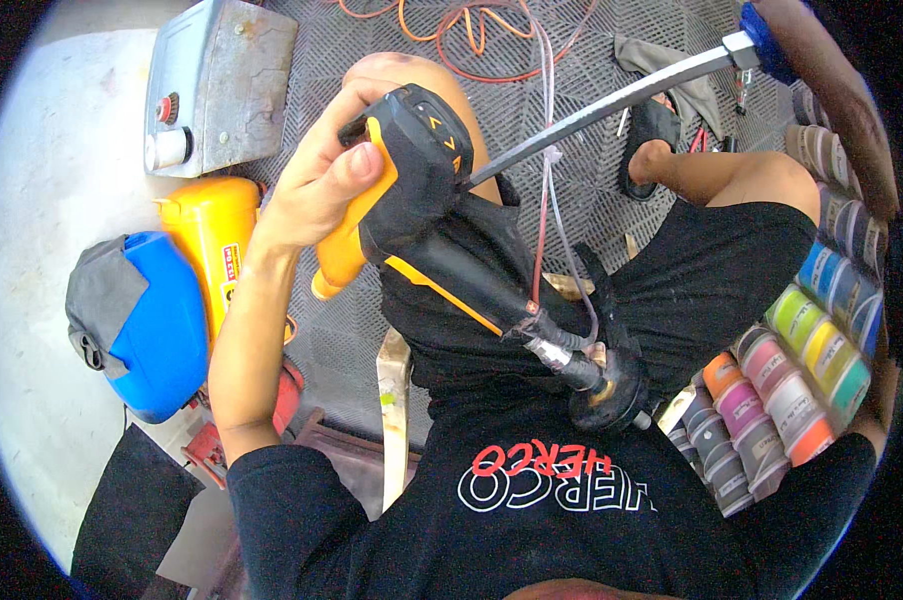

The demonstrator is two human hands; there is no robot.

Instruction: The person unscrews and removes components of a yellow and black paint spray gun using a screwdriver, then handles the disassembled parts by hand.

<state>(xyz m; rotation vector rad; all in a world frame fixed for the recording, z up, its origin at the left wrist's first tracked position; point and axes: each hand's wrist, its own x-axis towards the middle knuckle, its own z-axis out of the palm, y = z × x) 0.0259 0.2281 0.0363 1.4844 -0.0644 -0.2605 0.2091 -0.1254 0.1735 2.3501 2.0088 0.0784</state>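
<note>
My left hand (327,175) is closed round the yellow-edged rear end of a black and yellow power tool (432,220). The tool lies slantwise above my lap, its round dark head (612,390) close to my shirt front. Pinkish and clear thin hoses (547,200) run down to its head end. A grey metal bar (622,110) slants from behind the tool body to a square nut and a blue piece (769,45) at the upper right. Part of my right arm (877,430) shows at the right rim; I see no right hand.
At the right stand rows of tubs (767,370) with coloured labels. On the left are a grey metal box (242,90), a yellow container (212,220) and a blue one (162,320) under grey cloth. An orange hose (472,30) lies on the textured mat.
</note>
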